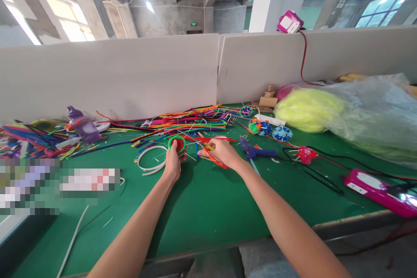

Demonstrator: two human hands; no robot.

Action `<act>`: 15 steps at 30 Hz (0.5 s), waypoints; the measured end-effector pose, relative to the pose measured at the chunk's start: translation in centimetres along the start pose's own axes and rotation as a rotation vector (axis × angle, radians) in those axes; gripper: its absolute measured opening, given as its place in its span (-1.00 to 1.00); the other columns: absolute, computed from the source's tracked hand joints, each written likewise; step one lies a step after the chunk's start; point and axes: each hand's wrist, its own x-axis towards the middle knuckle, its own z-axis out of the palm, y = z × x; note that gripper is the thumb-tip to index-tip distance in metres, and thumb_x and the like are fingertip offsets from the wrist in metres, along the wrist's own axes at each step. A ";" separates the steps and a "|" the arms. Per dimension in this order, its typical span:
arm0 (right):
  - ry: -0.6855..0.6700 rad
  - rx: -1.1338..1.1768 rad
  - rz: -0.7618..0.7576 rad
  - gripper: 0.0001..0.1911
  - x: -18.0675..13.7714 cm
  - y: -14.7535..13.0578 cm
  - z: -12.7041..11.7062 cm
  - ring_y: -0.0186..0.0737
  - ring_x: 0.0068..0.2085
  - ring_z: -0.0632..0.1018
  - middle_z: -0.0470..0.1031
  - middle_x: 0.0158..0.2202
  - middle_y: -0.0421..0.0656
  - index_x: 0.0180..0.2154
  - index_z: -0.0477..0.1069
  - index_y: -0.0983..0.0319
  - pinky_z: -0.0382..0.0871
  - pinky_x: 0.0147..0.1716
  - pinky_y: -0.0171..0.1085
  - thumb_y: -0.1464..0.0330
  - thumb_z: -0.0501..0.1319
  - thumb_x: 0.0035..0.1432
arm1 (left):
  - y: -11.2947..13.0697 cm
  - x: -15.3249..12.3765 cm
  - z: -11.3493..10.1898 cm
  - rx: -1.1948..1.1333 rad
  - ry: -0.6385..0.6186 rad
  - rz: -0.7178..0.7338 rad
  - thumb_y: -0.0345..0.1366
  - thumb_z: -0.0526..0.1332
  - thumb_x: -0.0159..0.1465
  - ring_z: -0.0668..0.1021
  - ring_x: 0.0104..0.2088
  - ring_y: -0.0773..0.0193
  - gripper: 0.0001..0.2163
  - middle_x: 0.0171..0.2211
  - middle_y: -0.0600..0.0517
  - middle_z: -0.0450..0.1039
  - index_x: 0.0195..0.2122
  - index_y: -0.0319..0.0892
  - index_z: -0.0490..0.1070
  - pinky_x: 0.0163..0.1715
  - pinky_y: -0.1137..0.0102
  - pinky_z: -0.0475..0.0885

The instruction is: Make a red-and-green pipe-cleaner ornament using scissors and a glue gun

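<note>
Pinching a green ring in the left hand, close to the green table. Clasping red-handled scissors in the right hand. To the right, 1 clear plastic bag holding yellow fluff.

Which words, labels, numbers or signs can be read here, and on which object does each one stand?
No text is legible.
The green sign in the background: too small to read.
White label on the upper pink box: blurred.
White label on the lower pink box: blurred.
The green ring in the left hand and the orange-red piece in the right hand: no text visible.
</note>
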 end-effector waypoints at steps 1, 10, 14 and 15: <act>-0.006 0.008 0.003 -0.48 0.0 0.0 0.1 -0.23 -0.42 0.46 0.51 -0.41 -0.16 -0.39 0.39 0.23 0.14 -0.51 -0.34 -0.11 0.29 -0.11 | 0.0 0.0 0.0 0.001 -0.007 0.000 -0.04 0.27 0.09 0.38 -0.59 0.40 -0.70 -0.50 0.05 0.45 -0.38 -0.18 0.35 -0.59 0.49 0.23; -0.002 0.020 -0.021 -0.48 -0.3 -0.3 0.4 -0.31 -0.55 0.34 0.35 -0.59 -0.26 -0.54 0.27 0.19 0.07 -0.57 -0.34 -0.14 0.25 -0.07 | -0.3 -0.1 0.0 0.026 -0.070 -0.007 0.01 0.26 0.10 0.38 -0.59 0.40 -0.67 -0.50 0.04 0.44 -0.37 -0.19 0.36 -0.62 0.50 0.21; 0.008 -0.054 -0.043 -0.47 -0.6 -0.8 0.3 -0.27 -0.53 0.39 0.39 -0.59 -0.21 -0.58 0.24 0.18 0.07 -0.56 -0.33 -0.14 0.20 0.01 | -0.4 -0.2 0.0 0.049 -0.103 -0.013 0.01 0.26 0.11 0.37 -0.60 0.40 -0.66 -0.51 0.02 0.44 -0.38 -0.20 0.36 -0.64 0.50 0.20; 0.010 -0.070 -0.052 -0.47 -0.6 -0.8 0.3 -0.25 -0.51 0.42 0.41 -0.57 -0.19 -0.58 0.25 0.18 0.08 -0.55 -0.33 -0.14 0.18 0.03 | -0.4 -0.2 0.0 0.055 -0.108 -0.015 0.01 0.26 0.11 0.37 -0.60 0.40 -0.66 -0.52 0.02 0.43 -0.39 -0.20 0.36 -0.64 0.50 0.19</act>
